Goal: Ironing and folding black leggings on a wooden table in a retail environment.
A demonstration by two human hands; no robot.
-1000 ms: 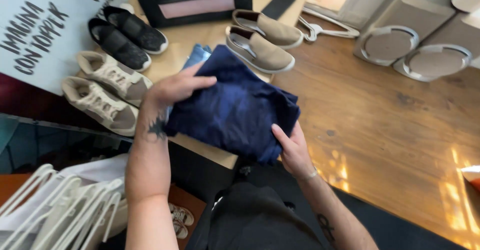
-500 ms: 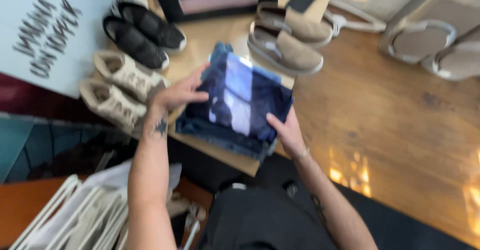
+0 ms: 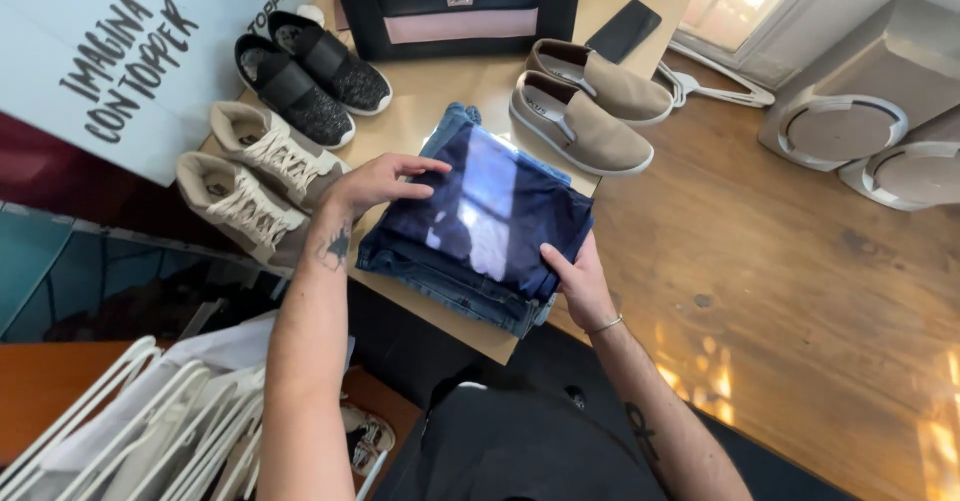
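1. At the far left, a pale board with dark hand-painted lettering (image 3: 120,61) leans at the back edge of a low light-wood table (image 3: 430,96)
2. Below it, near the bottom left corner, a bundle of white clothes hangers (image 3: 110,431) lies on the floor
3. On the left part of the table stand a pair of beige lace-up sneakers (image 3: 250,186) and, behind them, a pair of black slip-on sneakers (image 3: 310,73)
4. The person's left hand (image 3: 375,183) reaches in from the lower left on a tattooed forearm; it lies flat and open, fingers stretched out, pressing on the left top edge of a stack of folded jeans (image 3: 480,221), gripping nothing
5. The stack of folded jeans sits on the front part of the table, just beside the beige sneakers, a dark navy piece on top and lighter blue denim beneath it
6. The person's right hand (image 3: 578,279), with a thin bracelet at the wrist, rests open against the stack's near right corner, thumb on top and the fingers hidden at the side
7. Behind the stack stand a dark bag with a pink stripe (image 3: 455,6), a pair of tan slip-on shoes (image 3: 590,106) and a black phone (image 3: 623,31)
8. To the right stretches wooden floor (image 3: 800,261), with two grey wedge-shaped stands (image 3: 860,111) at the far right
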